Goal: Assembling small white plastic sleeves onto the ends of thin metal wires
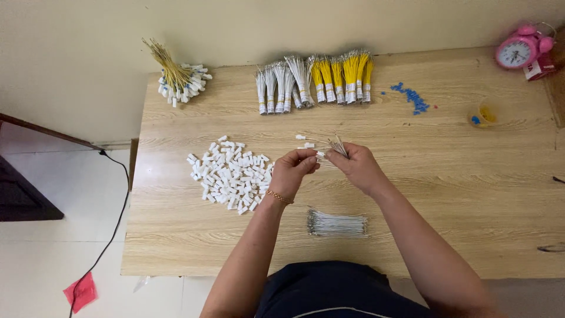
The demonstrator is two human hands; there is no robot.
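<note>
Your left hand pinches a small white plastic connector against the thin grey wires clamped in your right hand, both over the wooden table. The heap of white connectors lies just left, within reach; a loose grey wire bundle lies near you.

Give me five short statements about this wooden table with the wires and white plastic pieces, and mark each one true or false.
1. The heap of small white plastic connectors lies beside the left hand. True.
2. The right hand holds a few thin wires. True.
3. The pink round alarm clock stands at the table's near edge. False: it stands at the far right corner.
4. The bundle of loose grey wires lies between the hands and the person's body. True.
5. The small blue pieces are piled left of the yellow wire bundles. False: they lie to the right.
</note>
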